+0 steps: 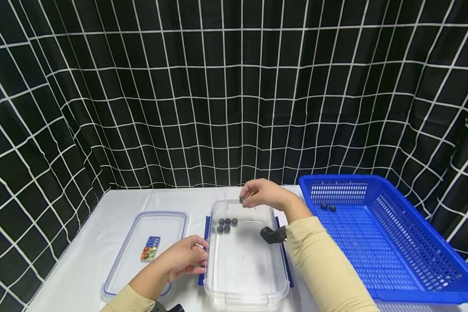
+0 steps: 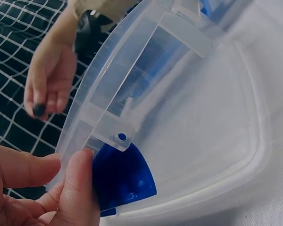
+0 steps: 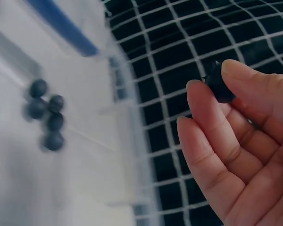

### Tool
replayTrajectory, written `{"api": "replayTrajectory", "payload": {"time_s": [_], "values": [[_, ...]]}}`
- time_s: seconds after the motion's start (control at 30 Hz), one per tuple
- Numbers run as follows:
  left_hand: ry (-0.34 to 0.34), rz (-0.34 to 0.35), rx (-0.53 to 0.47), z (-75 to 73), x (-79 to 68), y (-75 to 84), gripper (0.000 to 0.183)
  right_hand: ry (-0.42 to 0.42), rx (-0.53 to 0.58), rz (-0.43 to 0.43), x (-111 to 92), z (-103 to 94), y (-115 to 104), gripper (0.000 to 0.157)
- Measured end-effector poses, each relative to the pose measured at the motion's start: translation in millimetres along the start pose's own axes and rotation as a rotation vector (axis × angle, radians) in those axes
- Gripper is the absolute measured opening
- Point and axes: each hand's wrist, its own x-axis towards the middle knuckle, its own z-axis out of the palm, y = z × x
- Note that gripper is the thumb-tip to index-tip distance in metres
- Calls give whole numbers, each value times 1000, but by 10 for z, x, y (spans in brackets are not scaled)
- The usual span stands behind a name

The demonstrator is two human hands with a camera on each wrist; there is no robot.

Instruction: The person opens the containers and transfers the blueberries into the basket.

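My right hand (image 1: 263,193) pinches a blueberry (image 3: 218,84) between thumb and fingertips, above the far end of a clear plastic food container (image 1: 249,268). A small crown shows on the berry in the right wrist view. Several more blueberries (image 1: 227,221) lie together inside the container, towards its far left corner. At the container's left side, my left hand (image 1: 187,258) holds the edge beside a blue locking clip (image 2: 122,176), with thumb and fingers curled there. In the left wrist view, the clip hangs down from the rim.
To the right stands a blue perforated basket (image 1: 390,255) with two blueberries (image 1: 328,207) near its far left corner. A clear lid (image 1: 126,271) with a coloured label (image 1: 151,248) lies left on the white-covered table (image 1: 82,260). A black grid-patterned curtain (image 1: 234,108) hangs behind.
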Motion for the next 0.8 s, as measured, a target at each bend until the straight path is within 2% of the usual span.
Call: {"api": "replayTrajectory", "payload": {"time_s": [0.4,0.67,0.8], "values": [[8,-9,17,15,-20,42,29,132,-33,-15,-390,-695,-152,30],[8,-12,17,23,-18,35,30,234,-7,12,-717,-1074,94,30],[-5,-7,15,21,-11,26,31,282,-20,63,-896,-1209,266,33]]}}
